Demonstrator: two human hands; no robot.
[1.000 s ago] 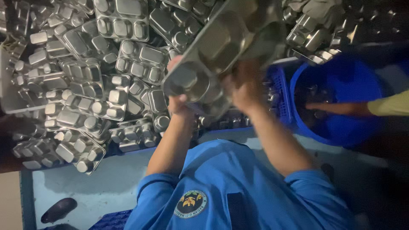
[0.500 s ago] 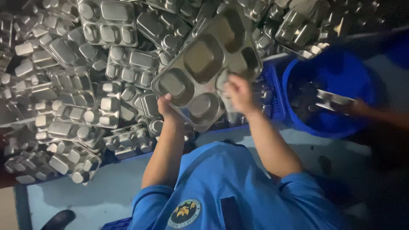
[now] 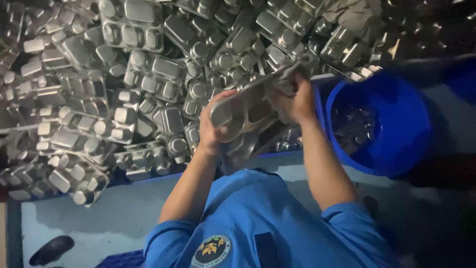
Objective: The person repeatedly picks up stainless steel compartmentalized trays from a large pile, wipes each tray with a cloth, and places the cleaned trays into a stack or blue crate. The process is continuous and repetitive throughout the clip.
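Observation:
I hold a steel compartment tray (image 3: 243,110) tilted nearly on edge, in front of my chest. My left hand (image 3: 210,130) grips its lower left rim. At its upper right edge my right hand (image 3: 296,101) is closed on the rim. The tray hangs just above a big heap of similar steel trays (image 3: 124,84), most of them lying bottom up. My blue shirt (image 3: 263,223) fills the lower middle of the view.
A round blue tub (image 3: 401,149) with metal pieces in it stands to the right of my right hand. A blue crate edge (image 3: 319,106) sits between tub and heap. A dark shoe (image 3: 52,249) lies on the pale blue floor (image 3: 119,213) at lower left.
The tray has turned from face-up to nearly edge-on and dropped lower. My right hand moved from its face to its top edge. Another person's hand and tray have left the tub.

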